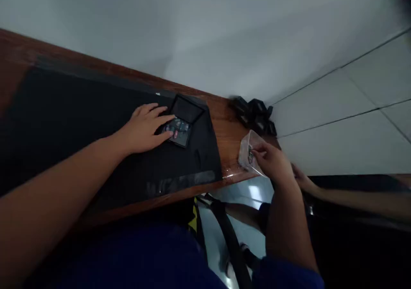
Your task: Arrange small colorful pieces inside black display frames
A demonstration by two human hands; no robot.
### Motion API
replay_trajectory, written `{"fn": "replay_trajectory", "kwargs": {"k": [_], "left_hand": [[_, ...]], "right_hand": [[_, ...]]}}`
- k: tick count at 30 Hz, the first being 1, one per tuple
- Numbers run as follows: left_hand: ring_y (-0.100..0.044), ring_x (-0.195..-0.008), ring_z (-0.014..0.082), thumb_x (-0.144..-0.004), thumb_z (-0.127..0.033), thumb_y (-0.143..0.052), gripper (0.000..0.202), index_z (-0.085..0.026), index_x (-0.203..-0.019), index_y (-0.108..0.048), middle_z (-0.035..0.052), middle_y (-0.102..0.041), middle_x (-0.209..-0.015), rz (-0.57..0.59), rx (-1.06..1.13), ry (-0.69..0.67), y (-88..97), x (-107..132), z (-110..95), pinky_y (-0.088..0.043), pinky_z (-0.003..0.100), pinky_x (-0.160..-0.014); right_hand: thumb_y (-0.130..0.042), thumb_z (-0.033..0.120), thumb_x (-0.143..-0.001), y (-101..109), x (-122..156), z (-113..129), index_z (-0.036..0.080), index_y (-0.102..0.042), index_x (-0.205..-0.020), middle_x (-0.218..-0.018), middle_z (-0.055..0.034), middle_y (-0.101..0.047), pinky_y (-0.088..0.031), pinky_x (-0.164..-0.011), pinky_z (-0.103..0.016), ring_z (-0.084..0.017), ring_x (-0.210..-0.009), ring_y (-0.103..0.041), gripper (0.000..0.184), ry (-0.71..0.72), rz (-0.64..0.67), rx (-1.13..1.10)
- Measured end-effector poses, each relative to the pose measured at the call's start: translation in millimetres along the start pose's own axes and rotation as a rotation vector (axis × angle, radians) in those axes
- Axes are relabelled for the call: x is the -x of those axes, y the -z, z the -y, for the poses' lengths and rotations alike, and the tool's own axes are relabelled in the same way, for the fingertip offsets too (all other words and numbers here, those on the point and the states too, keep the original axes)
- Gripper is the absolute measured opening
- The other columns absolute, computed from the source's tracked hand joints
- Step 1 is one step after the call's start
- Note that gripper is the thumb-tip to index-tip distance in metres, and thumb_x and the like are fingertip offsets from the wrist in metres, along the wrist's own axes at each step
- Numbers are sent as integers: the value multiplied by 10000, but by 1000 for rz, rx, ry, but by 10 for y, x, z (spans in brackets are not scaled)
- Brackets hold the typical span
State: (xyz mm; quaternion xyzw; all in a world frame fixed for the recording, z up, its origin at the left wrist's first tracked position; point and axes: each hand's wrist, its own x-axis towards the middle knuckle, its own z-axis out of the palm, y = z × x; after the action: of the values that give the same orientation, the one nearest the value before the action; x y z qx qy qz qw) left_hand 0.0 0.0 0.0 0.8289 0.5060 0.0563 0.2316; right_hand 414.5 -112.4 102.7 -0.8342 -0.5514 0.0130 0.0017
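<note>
My left hand point(146, 127) lies flat on a black mat point(96, 126), its fingers stretched out over a small open black case point(183, 122) with coloured items inside. My right hand point(272, 162) is at the right end of the wooden table point(229, 130), its fingers closed on a clear plastic bag point(248, 150) that holds something small and dark. The case's lid stands open toward the wall.
A pile of small black boxes point(255, 113) sits at the table's far right corner against the white wall. Another person's hand and arm point(321, 190) reach in from the right, just behind my right hand. Black straps point(224, 233) hang below the table edge.
</note>
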Motion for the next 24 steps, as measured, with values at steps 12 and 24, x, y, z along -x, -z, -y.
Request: {"fn": "replay_trajectory", "kwargs": {"k": [12,24], "left_hand": [[-228,-1819,451,-1156,-683,-309,797,-294,-1819,-522,78,-397,-1937,-110,43,-33,-47,4,26,-200,677,-1454],[-287,-1805,428,-1146,-646,-406,705,-273,-1685,-665,112,-486,-1883,-182,59,-43,-86,-73,28,-210,676,-1456]], "right_hand": [[-701,421,-986,-152,244,569,245,-874,-1000,-772,-42,-782,-458,-662,-338,-190,-611,-612,247,396,-303,-268],[-691,312,-1069,-627,167,1565,234,-861,-1096,-960,-55,-861,-591,-773,-316,-196,-795,-756,189,682,-284,-620]]}}
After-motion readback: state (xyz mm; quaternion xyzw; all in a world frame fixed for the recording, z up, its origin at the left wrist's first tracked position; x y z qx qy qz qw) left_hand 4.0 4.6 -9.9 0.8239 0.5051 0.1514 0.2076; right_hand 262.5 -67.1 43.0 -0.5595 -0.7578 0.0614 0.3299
